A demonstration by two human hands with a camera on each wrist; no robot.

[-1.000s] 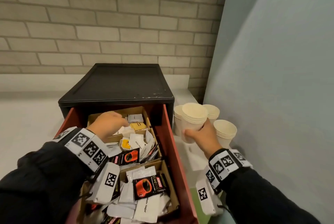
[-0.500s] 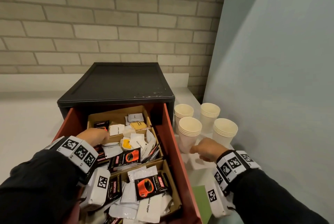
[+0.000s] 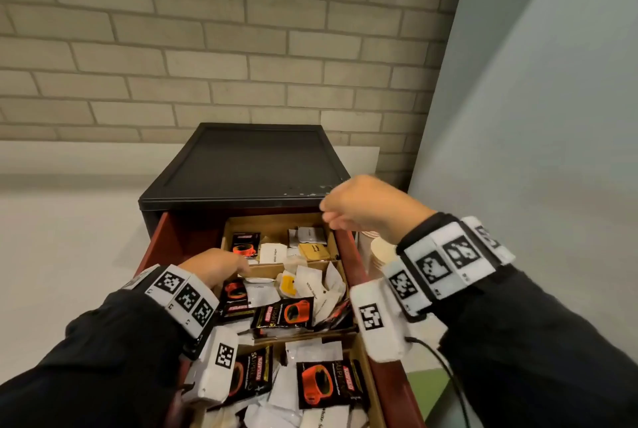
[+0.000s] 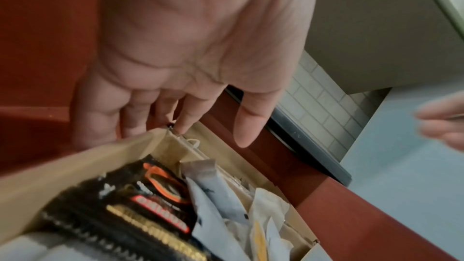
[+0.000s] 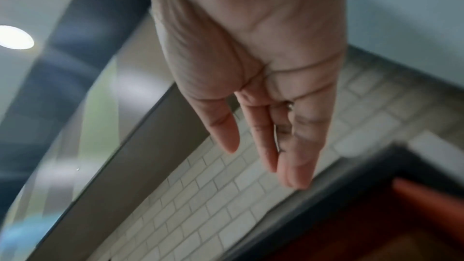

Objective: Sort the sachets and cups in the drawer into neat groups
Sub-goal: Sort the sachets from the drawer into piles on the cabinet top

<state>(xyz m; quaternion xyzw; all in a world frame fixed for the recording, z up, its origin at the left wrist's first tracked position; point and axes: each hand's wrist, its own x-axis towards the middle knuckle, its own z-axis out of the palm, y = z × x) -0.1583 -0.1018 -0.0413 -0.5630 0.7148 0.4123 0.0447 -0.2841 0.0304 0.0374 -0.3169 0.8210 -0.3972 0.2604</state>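
The red drawer (image 3: 349, 257) stands pulled out, its cardboard compartments full of mixed sachets: black coffee sachets (image 3: 286, 315) with an orange cup print, white sugar sachets (image 3: 272, 252) and a yellow one (image 3: 316, 251). My left hand (image 3: 215, 263) (image 4: 212, 135) lies open at the left. Its fingertips (image 4: 181, 127) touch the cardboard divider's (image 3: 262, 270) corner, next to a black sachet (image 4: 140, 192). Above the drawer's back right corner hovers my right hand (image 3: 345, 213) (image 5: 263, 166), fingers straight and empty. The paper cups (image 3: 381, 251) show only as a sliver behind my right wrist.
The black cabinet (image 3: 248, 158) that houses the drawer sits on a white counter (image 3: 69, 238) against a brick wall (image 3: 207, 48). A pale blue wall (image 3: 535, 117) closes in on the right. Beside the drawer's front right lies a green patch (image 3: 428, 389).
My right hand set the cup stack down beside the others, then swung up and left over the drawer. My left hand drew back from the rear compartment to the divider.
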